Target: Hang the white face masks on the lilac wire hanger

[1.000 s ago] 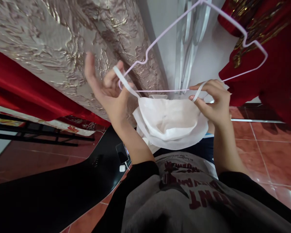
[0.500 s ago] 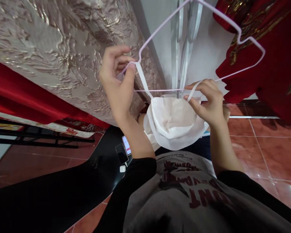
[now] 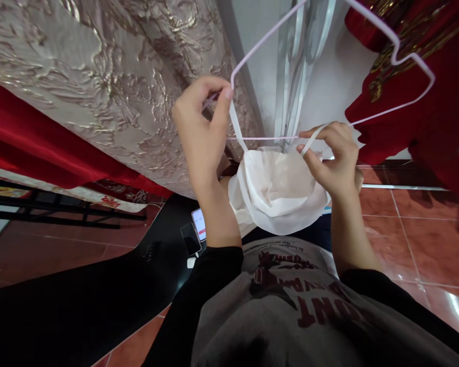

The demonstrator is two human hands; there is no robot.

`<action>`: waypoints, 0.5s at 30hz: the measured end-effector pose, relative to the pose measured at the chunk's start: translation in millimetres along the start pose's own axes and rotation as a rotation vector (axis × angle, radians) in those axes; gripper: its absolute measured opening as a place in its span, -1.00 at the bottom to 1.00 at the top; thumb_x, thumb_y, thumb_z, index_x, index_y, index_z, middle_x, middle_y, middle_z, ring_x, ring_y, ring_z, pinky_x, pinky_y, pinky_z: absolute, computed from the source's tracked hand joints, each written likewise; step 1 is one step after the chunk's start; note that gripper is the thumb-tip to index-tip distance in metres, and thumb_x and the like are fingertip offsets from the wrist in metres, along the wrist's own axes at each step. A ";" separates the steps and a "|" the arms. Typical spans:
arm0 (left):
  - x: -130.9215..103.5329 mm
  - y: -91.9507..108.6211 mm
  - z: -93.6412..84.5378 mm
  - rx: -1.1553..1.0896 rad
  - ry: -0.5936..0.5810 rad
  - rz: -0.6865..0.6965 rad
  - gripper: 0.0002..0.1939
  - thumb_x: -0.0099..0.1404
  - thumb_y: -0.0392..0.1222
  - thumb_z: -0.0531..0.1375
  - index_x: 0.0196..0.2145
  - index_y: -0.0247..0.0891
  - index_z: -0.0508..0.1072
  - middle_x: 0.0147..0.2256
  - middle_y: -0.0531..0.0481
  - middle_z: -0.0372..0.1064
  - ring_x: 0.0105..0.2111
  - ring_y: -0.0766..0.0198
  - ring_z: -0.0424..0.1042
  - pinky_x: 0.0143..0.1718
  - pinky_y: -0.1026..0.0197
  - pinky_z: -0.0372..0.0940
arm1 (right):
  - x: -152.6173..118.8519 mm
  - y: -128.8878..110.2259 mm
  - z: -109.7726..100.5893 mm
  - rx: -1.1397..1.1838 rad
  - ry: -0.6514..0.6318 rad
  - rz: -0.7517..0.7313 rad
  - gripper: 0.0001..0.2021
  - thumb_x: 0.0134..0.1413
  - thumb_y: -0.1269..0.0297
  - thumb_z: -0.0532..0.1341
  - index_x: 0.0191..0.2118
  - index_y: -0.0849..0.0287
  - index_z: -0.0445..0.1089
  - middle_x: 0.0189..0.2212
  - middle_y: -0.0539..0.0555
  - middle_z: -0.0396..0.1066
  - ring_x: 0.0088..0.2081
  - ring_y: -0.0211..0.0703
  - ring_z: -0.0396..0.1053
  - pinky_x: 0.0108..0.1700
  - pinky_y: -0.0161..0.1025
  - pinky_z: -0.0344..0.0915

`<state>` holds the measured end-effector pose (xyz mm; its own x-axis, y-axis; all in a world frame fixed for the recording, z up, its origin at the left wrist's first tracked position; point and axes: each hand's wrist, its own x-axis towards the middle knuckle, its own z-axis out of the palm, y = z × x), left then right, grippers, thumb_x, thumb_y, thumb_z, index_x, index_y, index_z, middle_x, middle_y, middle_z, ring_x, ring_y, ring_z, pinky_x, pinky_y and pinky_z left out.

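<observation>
A pale pink clothes hanger point(image 3: 268, 138) is held up before me, its shoulder bars rising toward the top of the view. At its left corner my left hand point(image 3: 204, 122) is closed, thumb and fingers pinching the hanger where a white strap point(image 3: 238, 127) loops over it. Below hangs a white, sheer-edged garment point(image 3: 279, 178), its top gaping between two straps. My right hand point(image 3: 334, 158) pinches the other strap point(image 3: 311, 137) just under the hanger's lower bar. The hanger's right corner lies beyond that hand, with no strap on it.
Two phones point(image 3: 191, 238) and a white charger plug point(image 3: 191, 262) lie on a black surface point(image 3: 99, 290) at left. Shiny embossed fabric point(image 3: 110, 76) hangs on the left, red cloth with gold trim point(image 3: 413, 102) on the right. Red tiles point(image 3: 439, 239) cover the floor.
My left hand has shifted right along with the hanger, and its fingers have drawn closer around the hanger's corner. The right hand still pinches its strap, slightly farther right.
</observation>
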<state>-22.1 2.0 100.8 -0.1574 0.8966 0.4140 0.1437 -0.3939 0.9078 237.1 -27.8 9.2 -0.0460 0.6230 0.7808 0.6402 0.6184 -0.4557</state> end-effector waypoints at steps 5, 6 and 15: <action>-19.1 -48.5 12.2 -0.209 0.329 0.150 -0.59 0.49 -0.53 0.39 0.12 -0.12 0.47 0.04 0.06 0.54 0.11 0.24 0.53 0.20 0.26 0.38 | -0.4 1.1 3.3 0.012 -0.036 -0.025 -0.77 0.39 -0.06 0.39 0.02 -0.13 0.64 -0.10 0.07 0.67 -0.04 0.12 0.60 0.14 0.20 0.48; -24.5 -59.0 18.9 -0.274 0.399 0.131 -0.64 0.53 -0.43 0.39 0.12 -0.10 0.43 -0.02 0.05 0.55 0.03 0.24 0.57 0.14 0.24 0.42 | 0.0 0.9 3.5 0.011 -0.038 -0.028 -0.77 0.39 -0.06 0.39 0.02 -0.14 0.64 -0.10 0.07 0.68 -0.04 0.13 0.61 0.13 0.22 0.49; -45.2 -67.1 47.2 -0.402 0.339 -0.101 -0.75 0.74 -0.21 0.13 -0.19 -0.12 0.46 -0.30 0.04 0.62 -0.34 0.28 0.61 -0.17 0.28 0.51 | 2.9 -2.8 1.6 0.190 0.431 0.078 -0.90 0.28 0.10 0.50 -0.16 -0.07 0.71 -0.24 0.07 0.73 -0.17 0.05 0.68 0.05 0.18 0.63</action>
<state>21.6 -2.5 18.1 -0.4671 0.8447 0.2613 -0.2634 -0.4150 0.8708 234.0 -27.0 12.1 0.3445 0.4409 0.8288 0.4759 0.6790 -0.5591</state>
